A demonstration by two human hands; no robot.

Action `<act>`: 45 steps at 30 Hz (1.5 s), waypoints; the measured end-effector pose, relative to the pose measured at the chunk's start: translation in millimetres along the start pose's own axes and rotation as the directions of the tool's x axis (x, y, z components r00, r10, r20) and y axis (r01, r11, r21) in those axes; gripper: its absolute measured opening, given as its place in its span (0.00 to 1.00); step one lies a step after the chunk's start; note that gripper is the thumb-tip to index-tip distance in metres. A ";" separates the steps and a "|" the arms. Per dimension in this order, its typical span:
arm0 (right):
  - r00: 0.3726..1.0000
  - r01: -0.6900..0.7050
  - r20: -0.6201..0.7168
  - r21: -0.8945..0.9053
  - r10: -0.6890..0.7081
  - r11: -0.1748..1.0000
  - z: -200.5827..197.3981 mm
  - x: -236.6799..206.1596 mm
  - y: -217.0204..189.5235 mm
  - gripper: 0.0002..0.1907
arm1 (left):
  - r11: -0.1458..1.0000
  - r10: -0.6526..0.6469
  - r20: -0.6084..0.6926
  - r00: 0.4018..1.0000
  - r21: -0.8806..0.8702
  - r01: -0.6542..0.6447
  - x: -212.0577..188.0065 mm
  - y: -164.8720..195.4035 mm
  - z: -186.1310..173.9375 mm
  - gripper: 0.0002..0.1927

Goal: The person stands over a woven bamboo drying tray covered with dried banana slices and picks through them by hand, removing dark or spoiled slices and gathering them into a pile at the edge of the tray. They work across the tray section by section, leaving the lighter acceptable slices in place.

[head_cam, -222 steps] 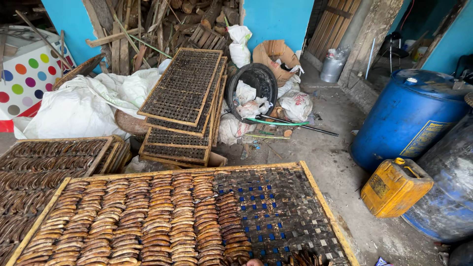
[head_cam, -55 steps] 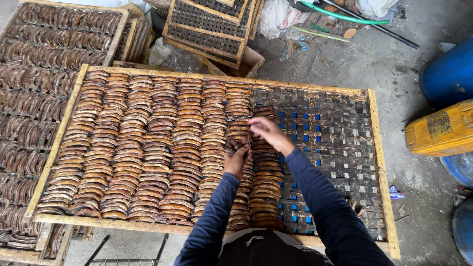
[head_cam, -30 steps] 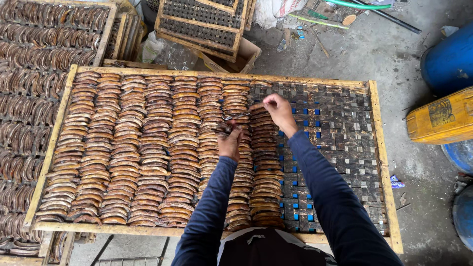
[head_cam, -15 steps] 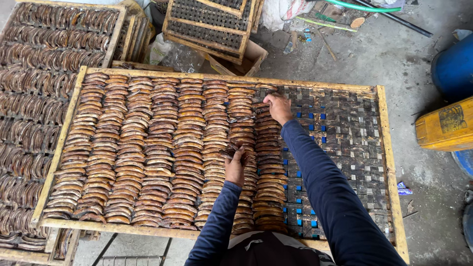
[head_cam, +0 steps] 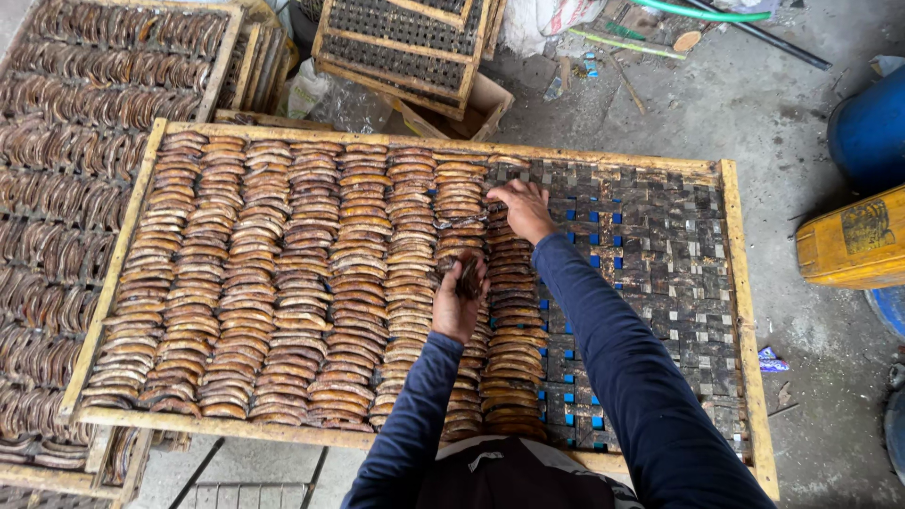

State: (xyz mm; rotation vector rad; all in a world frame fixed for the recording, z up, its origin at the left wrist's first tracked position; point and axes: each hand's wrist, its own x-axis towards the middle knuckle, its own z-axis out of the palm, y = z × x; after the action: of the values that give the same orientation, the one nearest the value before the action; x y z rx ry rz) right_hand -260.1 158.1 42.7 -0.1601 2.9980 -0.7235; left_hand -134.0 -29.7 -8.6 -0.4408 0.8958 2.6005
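A wooden-framed drying tray with a woven mesh bottom stands in front of the person. Its left and centre portions are filled with curved brown slices laid in overlapping columns — about 8 columns; the right portion is bare mesh. A 2nd loaded tray lies to the left, and a stack of empty trays rests beyond the far edge.

The left hand is raised over the filled columns, fingers curled around a small bunch of dark slices — clenched on them. The right hand reaches forward, palm down, fingertips touching the far end of the last column near the far rim; whether it grips a slice cannot be told. Both arms wear dark blue sleeves.

On the concrete floor to the right: 1 yellow canister and 1 blue drum.
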 end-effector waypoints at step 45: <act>0.995 -0.098 0.040 0.637 0.094 0.764 -21.8 39.2 -4.1 0.07 | 0.979 -0.081 -0.136 0.987 -0.196 0.053 4.4 -4.4 -15.8 0.16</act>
State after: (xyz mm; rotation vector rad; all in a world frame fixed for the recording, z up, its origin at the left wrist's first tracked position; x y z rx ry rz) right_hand -300.3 160.0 62.9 0.0278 2.5298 -1.6608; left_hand -133.3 -35.5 -24.5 -0.7060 0.6630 2.6296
